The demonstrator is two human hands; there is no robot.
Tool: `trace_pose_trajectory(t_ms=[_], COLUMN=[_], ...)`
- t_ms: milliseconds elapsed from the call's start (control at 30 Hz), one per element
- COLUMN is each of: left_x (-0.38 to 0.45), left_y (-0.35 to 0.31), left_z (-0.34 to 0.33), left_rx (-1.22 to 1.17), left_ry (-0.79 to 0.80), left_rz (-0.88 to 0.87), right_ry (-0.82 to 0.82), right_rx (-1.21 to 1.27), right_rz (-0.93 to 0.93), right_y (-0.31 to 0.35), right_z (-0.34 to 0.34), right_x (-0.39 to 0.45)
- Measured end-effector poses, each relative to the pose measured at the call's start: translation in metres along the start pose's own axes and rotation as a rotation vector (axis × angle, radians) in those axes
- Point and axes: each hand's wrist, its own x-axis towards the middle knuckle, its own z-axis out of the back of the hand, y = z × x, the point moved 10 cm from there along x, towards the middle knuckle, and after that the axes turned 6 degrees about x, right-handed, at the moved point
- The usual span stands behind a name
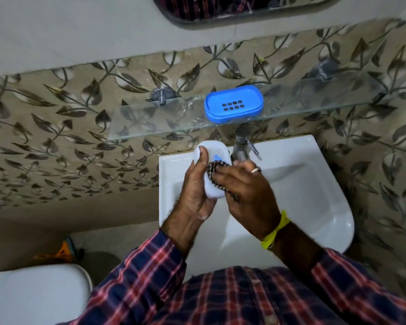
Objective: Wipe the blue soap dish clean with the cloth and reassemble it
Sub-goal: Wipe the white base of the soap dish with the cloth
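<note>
Soap dish lid (217, 153) in left grip (197, 184), under cloth (217, 167).

Left hand (195, 186) gripped a white soap-dish part (212, 158) above the sink (314, 184); right hand (246, 186) pressed a checked cloth (217, 168) against it. Blue slotted tray (233, 104) lay on the glass shelf (150, 123).
</note>
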Motion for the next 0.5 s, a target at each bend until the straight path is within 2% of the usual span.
trace_pose_trajectory(t_ms=[100, 233, 367, 433, 500], left_x=[-0.001, -0.006, -0.008, -0.012, -0.017], left_y=[-0.016, 0.003, -0.010, -0.011, 0.001], left_z=[0.003, 0.004, 0.001, 0.004, 0.005], left_rx=[0.066, 0.080, 0.090, 0.130, 0.194], left_ry=[-0.028, -0.076, -0.044, -0.087, -0.107], left_rz=[-0.061, -0.001, -0.040, -0.053, -0.041], right_ry=[0.030, -0.078, 0.025, 0.029, -0.051], right_rx=[-0.025, -0.009, -0.023, -0.043, -0.010], right_rz=[0.123, -0.054, 0.052, -0.007, -0.141], right_y=[0.011, -0.015, 0.002, -0.005, -0.021], right_z=[0.000, 0.014, -0.003, 0.001, 0.008], right_x=[-0.021, 0.004, -0.004, -0.011, 0.000])
